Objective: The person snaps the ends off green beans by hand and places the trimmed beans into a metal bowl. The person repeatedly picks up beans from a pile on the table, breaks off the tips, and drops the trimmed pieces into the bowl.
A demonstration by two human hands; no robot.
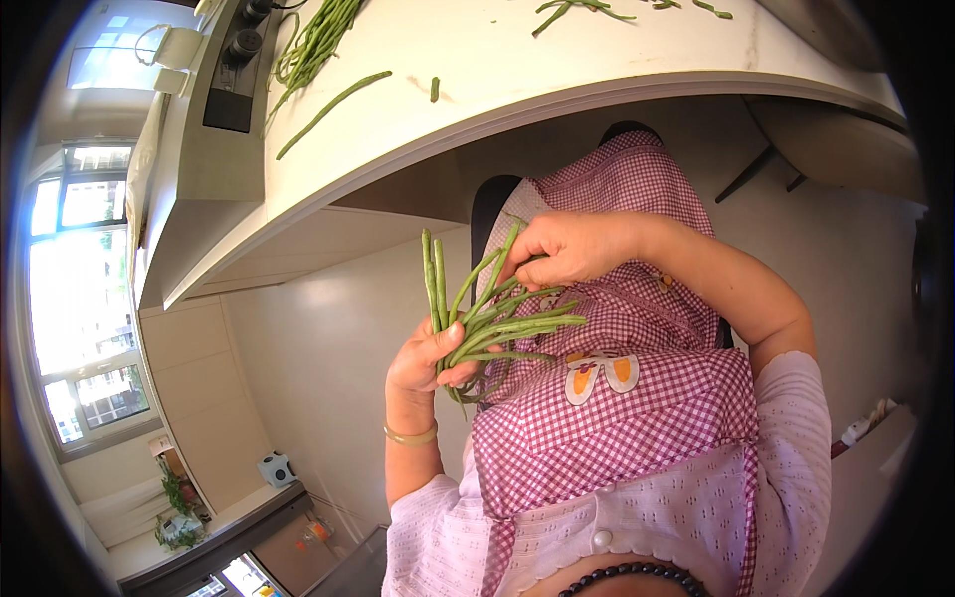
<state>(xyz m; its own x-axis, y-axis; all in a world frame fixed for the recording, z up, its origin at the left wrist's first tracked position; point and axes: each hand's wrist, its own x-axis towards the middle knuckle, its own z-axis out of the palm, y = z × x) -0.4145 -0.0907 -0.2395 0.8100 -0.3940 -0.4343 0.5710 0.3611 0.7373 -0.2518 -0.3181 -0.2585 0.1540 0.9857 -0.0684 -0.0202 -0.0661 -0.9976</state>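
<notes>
My left hand (429, 354) is closed around a bundle of long green beans (485, 328), thumb on top. The beans fan out up and to the right, and some ends curl below the fist. My right hand (563, 250) is at the upper right of the bundle, with thumb and fingers pinched on the bean ends; exactly which beans it grips is partly hidden. Both hands are above my lap, in front of a checked apron (619, 403).
A pale countertop (507, 67) curves across the top. On it lie a pile of long beans (317, 45), a single bean (332, 112), a short bean piece (434, 89) and several cut pieces (574, 7). A power strip (231, 74) is at the left. A round table (835, 142) stands at right.
</notes>
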